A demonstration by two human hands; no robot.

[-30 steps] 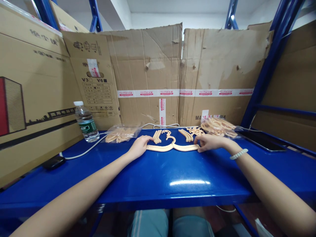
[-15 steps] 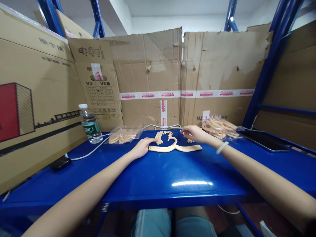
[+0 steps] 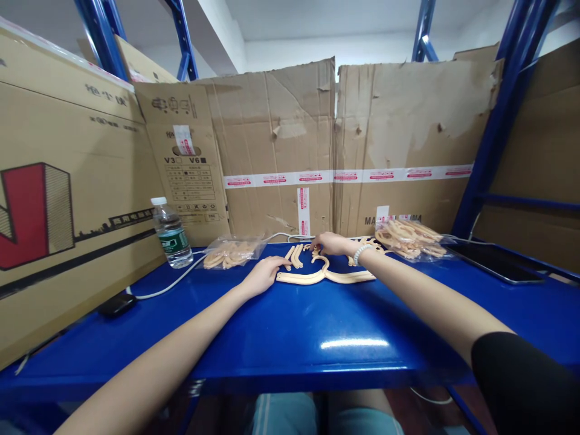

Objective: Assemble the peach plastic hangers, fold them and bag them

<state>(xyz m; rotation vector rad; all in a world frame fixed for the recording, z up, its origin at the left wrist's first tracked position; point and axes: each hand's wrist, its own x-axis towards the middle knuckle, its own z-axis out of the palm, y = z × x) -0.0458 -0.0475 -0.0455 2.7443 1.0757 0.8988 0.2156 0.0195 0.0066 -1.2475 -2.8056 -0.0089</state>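
Note:
A beige plastic folding hanger lies spread on the blue table, its curved arms to both sides and its hook standing at the middle. My left hand rests by its left end, fingertips pinched at the lower end of the leftmost of several loose hanger arms. Behind the hook, my right hand reaches down with curled fingers onto a small group of loose hooks and takes hold of one. Its fingers partly cover the hooks. More beige pieces lie partly hidden behind my right wrist.
Clear bags of beige parts lie at left and right. A water bottle, a black adapter with a white cable, and a dark phone or tablet are on the table. Cardboard sheets wall the back.
My right hand has moved left, from the pieces on the right to the hooks behind the hanger. My left hand stays by the loose arms. The view has shifted slightly.

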